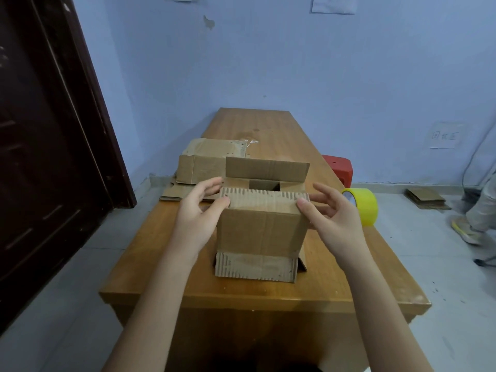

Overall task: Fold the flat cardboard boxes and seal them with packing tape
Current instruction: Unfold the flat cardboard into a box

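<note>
A small brown cardboard box [261, 232] stands upright in the middle of the wooden table [268, 291]. Its far top flap stands up, its near top flap is bent inward, and a bottom flap sticks out toward me. My left hand [196, 218] is at the box's top left corner, thumb pressing on the near flap and fingers stretched along the left side. My right hand [335, 213] is at the top right corner, thumb tip touching the flap and the other fingers spread apart in the air. A yellow roll of packing tape [366, 208] stands on the table just beyond my right hand.
Flattened cardboard boxes [204, 167] are stacked behind the box on the table's left side. A red stool [339, 167] stands to the right of the table. More flat cardboard [425, 198] lies on the floor, near a person's leg and shoe [467, 232]. A dark door [40, 157] is on the left.
</note>
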